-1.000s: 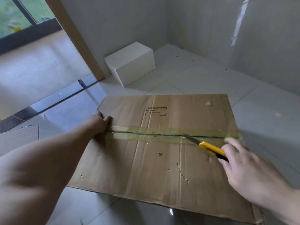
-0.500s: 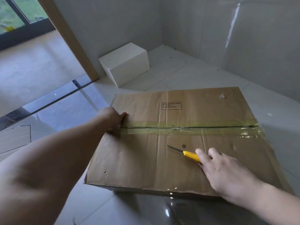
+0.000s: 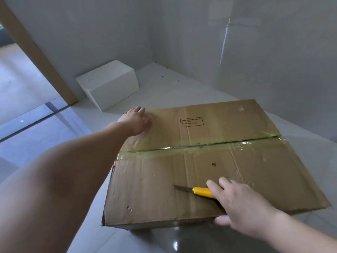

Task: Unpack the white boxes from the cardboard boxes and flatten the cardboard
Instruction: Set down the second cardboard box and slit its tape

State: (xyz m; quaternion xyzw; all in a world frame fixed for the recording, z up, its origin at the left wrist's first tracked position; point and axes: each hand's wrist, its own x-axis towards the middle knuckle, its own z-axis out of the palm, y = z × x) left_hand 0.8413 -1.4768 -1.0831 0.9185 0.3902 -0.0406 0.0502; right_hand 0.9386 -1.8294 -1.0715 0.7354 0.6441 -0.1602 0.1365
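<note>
A large brown cardboard box [image 3: 228, 172] lies on the floor in front of me, its top seam covered by yellowish tape [image 3: 200, 145] with a dark slit along it. My left hand [image 3: 136, 119] rests flat on the box's far left corner, fingers spread. My right hand [image 3: 242, 207] holds a yellow utility knife [image 3: 202, 191] over the near flap, blade out and pointing left, thumb hooked over the box's near edge. A white box [image 3: 109, 84] stands on the floor against the wall beyond.
Grey walls meet in a corner behind the boxes [image 3: 153, 42]. A wooden door frame [image 3: 36, 52] rises at the left, with a floor track [image 3: 32, 119] below it. Pale glossy tiles [image 3: 173, 88] surround the cardboard box.
My right hand drew the knife off the taped seam back to the near flap. My left hand slid from the seam's left end to the far left corner. The view shifted left.
</note>
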